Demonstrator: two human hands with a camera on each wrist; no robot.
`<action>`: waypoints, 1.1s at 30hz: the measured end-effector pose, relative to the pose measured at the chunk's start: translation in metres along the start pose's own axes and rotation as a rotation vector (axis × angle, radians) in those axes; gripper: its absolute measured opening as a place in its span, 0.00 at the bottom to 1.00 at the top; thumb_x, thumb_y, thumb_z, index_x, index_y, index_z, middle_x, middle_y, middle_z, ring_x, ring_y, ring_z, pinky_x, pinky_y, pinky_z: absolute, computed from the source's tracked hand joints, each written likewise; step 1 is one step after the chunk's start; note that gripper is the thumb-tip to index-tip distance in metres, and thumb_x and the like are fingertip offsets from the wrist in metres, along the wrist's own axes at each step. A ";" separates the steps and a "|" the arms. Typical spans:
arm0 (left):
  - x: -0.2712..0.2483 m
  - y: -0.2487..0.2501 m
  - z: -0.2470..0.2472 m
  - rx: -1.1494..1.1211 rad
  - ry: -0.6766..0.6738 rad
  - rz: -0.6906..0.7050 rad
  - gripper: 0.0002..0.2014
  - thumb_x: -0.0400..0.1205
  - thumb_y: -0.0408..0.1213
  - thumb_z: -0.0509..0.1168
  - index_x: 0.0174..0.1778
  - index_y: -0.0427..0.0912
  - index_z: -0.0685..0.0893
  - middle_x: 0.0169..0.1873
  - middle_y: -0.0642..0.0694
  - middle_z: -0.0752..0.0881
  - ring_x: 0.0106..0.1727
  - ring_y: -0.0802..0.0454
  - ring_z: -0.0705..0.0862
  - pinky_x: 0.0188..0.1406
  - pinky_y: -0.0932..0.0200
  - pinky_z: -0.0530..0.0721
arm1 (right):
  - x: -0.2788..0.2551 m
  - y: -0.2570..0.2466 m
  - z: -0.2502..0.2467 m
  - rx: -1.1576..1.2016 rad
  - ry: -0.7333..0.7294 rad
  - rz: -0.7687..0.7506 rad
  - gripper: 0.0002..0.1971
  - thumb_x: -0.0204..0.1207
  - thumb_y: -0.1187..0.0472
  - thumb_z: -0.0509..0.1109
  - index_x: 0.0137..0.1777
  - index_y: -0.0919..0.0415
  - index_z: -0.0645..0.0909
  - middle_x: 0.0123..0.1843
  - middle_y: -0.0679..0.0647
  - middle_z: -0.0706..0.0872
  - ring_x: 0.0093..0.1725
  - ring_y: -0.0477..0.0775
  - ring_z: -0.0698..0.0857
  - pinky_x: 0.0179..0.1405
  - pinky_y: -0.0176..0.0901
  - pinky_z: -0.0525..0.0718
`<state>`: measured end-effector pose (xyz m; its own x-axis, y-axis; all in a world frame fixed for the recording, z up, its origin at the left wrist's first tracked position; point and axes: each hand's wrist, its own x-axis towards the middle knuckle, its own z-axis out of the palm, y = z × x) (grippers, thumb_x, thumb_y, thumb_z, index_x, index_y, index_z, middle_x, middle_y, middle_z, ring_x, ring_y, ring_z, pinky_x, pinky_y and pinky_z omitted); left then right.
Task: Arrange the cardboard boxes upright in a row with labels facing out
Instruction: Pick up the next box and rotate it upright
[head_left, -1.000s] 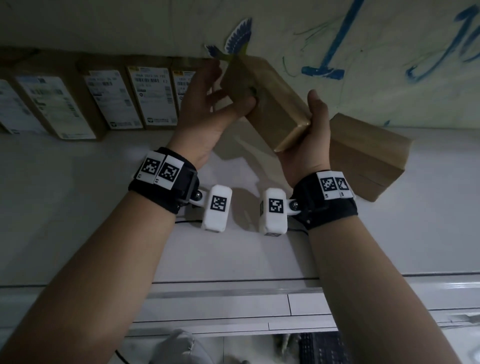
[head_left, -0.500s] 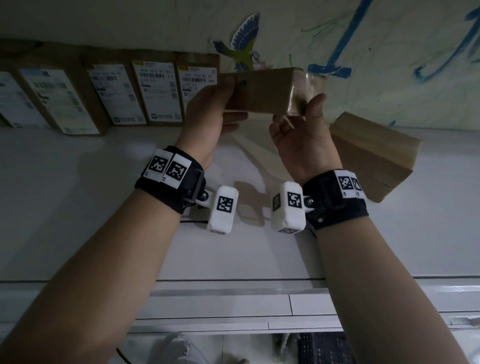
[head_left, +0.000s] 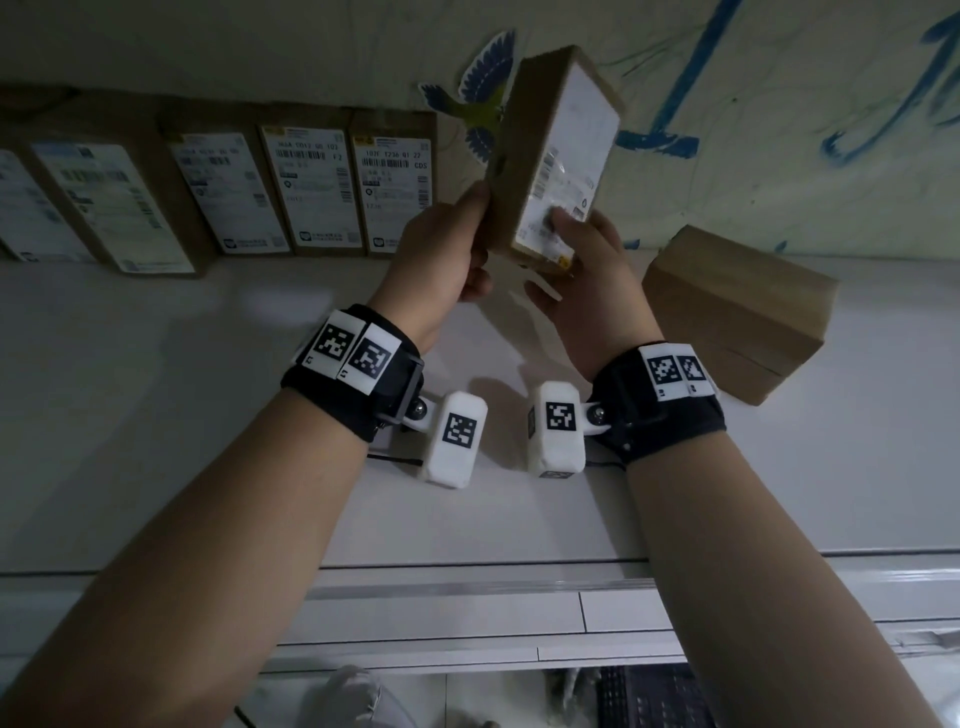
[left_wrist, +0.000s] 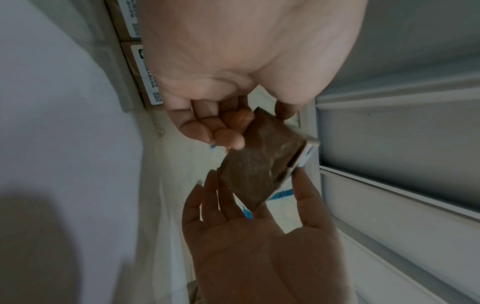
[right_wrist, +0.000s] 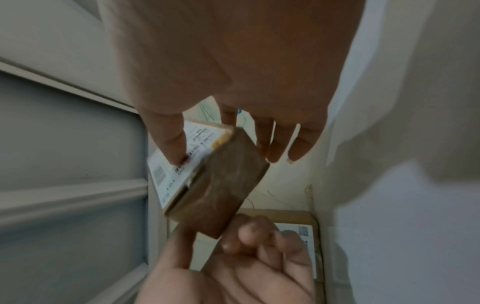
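Held box: the cardboard box (head_left: 558, 156) is up in the air between both hands, tilted, its white label (head_left: 571, 171) turned toward the person, right of the row.
Left hand: the left hand (head_left: 441, 249) grips the box's plain brown side, thumb on one side and curled fingers behind.
Right hand: the right hand (head_left: 587, 275) is mostly spread, thumb pressing on the label near the lower end, the other fingers straight behind the box.
Row: four or more labelled boxes (head_left: 311, 192) stand upright against the wall (head_left: 779, 130), labels out; the open spot is just right of the last one.
Slip risk: the hold looks light and sits low on the box, so I'd guess it could pivot or drop as it is lowered.
Knock risk: swinging in leftward could tip the last box in the row.
Spare box: another box (head_left: 737, 312) lies on its side to the right, label not visible.
Room: bare white counter (head_left: 156, 389) in front; the wall closes off the back.
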<state>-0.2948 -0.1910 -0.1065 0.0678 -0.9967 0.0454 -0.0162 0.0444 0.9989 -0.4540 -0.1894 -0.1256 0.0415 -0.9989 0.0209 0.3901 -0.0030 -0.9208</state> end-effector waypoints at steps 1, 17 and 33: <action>-0.001 0.000 0.001 0.021 -0.009 -0.014 0.19 0.91 0.56 0.60 0.52 0.43 0.82 0.26 0.52 0.76 0.26 0.53 0.79 0.31 0.58 0.80 | 0.000 0.000 -0.002 0.019 -0.013 0.004 0.28 0.80 0.51 0.75 0.79 0.51 0.78 0.72 0.59 0.91 0.73 0.64 0.90 0.77 0.65 0.84; -0.001 0.006 -0.006 -0.240 0.064 0.131 0.27 0.85 0.62 0.67 0.70 0.44 0.83 0.63 0.43 0.93 0.62 0.48 0.94 0.59 0.46 0.95 | -0.004 -0.011 -0.008 0.071 -0.149 0.077 0.38 0.76 0.58 0.65 0.89 0.59 0.71 0.85 0.68 0.78 0.72 0.64 0.81 0.70 0.61 0.74; 0.000 -0.003 -0.007 -0.075 -0.015 0.109 0.25 0.72 0.35 0.87 0.63 0.46 0.89 0.54 0.53 0.96 0.53 0.62 0.94 0.41 0.68 0.89 | 0.000 -0.018 -0.018 0.325 -0.106 -0.073 0.27 0.87 0.65 0.73 0.83 0.69 0.72 0.77 0.72 0.81 0.81 0.71 0.80 0.88 0.67 0.73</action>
<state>-0.2875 -0.1905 -0.1096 0.0547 -0.9866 0.1537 0.0525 0.1566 0.9863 -0.4776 -0.1900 -0.1162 0.0918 -0.9861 0.1384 0.6675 -0.0422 -0.7434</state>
